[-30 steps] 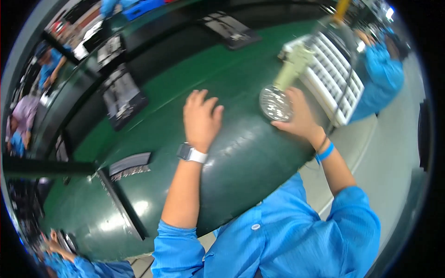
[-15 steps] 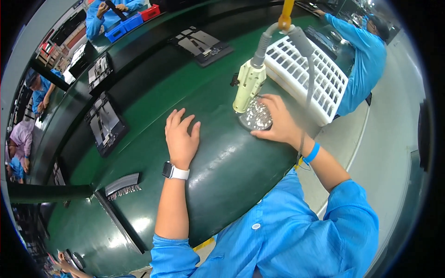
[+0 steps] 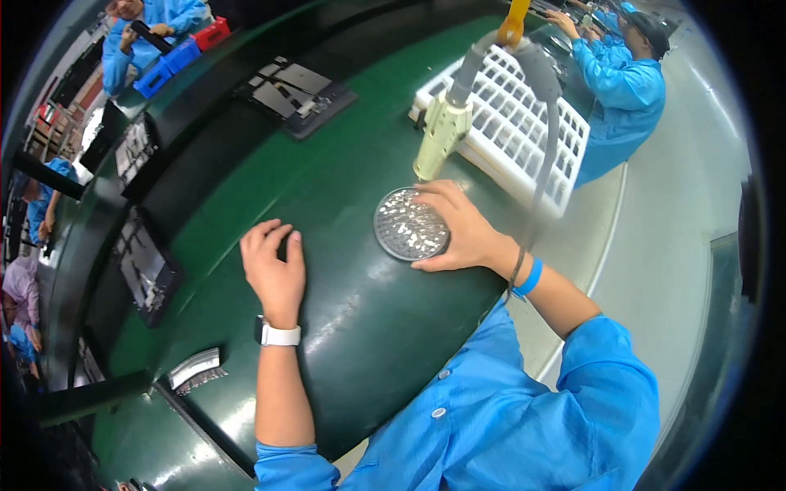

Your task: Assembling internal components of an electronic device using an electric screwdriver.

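Note:
A shallow round dish of small shiny metal pieces lies on the green table mat. My right hand has its thumb and fingers curved around the dish's right side, gripping the rim. Farther left, my left hand rests over the mat, fingers loosely spread and nothing in them. Just beyond the dish hangs a pale green electric screwdriver, its lower end close to the far rim; neither hand touches it.
A white gridded tray stands at the far right, and the screwdriver's grey cable loops past my right wrist. Flat device assemblies lie along the line at the far left. A black curved strip sits near left. Co-workers in blue are beyond.
My right hand has drawn the dish nearer and leftward, out from under the screwdriver. The whole view has shifted somewhat. My left hand stays open over the mat.

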`<state>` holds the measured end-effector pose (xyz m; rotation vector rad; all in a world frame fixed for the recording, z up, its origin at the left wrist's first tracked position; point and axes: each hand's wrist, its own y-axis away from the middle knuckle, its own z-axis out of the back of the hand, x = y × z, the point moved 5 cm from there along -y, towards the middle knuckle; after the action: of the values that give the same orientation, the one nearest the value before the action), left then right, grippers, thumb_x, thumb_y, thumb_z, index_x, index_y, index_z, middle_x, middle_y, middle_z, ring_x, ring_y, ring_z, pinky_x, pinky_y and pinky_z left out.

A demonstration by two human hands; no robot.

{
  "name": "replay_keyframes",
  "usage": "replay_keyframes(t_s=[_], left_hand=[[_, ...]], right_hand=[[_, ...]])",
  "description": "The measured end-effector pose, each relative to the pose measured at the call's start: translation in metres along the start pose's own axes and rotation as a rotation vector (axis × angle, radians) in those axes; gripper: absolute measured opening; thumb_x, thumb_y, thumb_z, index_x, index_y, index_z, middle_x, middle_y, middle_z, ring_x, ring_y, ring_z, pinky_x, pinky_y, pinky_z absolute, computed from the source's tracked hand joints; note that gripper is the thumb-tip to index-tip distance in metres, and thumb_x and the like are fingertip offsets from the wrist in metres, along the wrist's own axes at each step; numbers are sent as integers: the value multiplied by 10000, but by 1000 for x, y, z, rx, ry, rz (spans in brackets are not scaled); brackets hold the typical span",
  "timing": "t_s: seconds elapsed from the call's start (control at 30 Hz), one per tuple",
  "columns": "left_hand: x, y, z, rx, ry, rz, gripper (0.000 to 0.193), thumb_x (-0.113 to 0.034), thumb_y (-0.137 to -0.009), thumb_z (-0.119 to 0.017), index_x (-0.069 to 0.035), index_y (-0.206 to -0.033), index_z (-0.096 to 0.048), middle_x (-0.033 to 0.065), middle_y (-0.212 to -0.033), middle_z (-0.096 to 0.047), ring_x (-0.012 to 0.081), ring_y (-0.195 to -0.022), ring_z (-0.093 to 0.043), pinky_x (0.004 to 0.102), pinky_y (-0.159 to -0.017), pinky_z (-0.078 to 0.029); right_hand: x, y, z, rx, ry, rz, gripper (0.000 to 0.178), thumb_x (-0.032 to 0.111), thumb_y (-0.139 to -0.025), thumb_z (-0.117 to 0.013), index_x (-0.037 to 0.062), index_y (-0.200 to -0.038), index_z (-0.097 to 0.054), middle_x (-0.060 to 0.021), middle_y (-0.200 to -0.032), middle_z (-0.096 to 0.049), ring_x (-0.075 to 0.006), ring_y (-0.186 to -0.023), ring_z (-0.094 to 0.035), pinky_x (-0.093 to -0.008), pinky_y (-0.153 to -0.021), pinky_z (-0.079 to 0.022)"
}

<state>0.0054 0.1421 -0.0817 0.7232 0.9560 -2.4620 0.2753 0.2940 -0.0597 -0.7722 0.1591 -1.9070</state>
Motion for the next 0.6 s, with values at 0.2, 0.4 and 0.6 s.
replay_keyframes(t_s=[0.2,0.4,0.6], left_hand=[[3,-1,-4,6,37,16,129,-113,-876,-724,-34,-978,-734,90,-1140,-685,292,-1111,-599,403,-973,-481],[-4,-3,-4,15,-36,2,132,-96,-853,-723,-33,-967,-742,82,-1118,-684,295,-1111,-598,397,-934,-502],[-13,-6,-9,50,-55,8,135,-109,-870,-721,-34,-981,-736,85,-1157,-676,295,-1135,-586,403,-974,-483]], right_hand=[[0,-5,0,27,-67,87,877,381,-590,-925,32,-1297,-540,-227,-1346,-514,-427,-1223,-513,-500,-1047,-438],[-12,-3,4,34,-68,-36,921,368,-590,-936,35,-1337,-511,-231,-1346,-502,-422,-1240,-511,-488,-1054,-421],[-19,-4,14,3,-150,-36,834,378,-589,-917,57,-1279,-577,-230,-1371,-510,-426,-1246,-509,-524,-1070,-415]])
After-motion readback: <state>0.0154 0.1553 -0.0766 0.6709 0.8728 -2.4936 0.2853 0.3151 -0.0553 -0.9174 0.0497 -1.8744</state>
